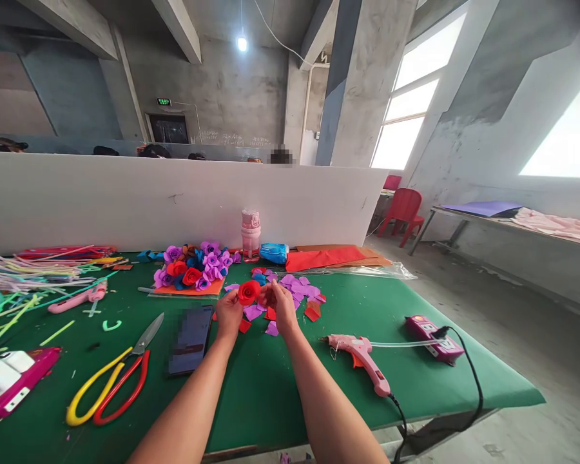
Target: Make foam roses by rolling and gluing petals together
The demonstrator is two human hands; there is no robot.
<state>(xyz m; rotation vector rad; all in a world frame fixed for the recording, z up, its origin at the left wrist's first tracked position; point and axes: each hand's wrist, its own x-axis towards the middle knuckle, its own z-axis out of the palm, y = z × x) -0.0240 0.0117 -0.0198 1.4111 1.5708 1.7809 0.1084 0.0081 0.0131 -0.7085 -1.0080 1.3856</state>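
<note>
Between my two hands is a red paper rose [249, 292], raised a little over the green table. My left hand [229, 312] pinches the rose at its left side. Close by its right edge is my right hand [279, 301], fingers drawn together; whether they grip a petal there I cannot make out. Loose purple paper petals [297, 287] lie behind and around my hands, with some red and blue ones among them. Left of these, finished paper flowers [193, 265] in purple, red and blue are heaped on an orange sheet.
A pink glue gun [360, 351] lies to the right, near a purple power strip [435, 339]. To the left are a phone [191, 340], scissors [118, 374] and coloured stems [33, 277]. A pink bottle [251, 235] stands before the white partition [174, 200].
</note>
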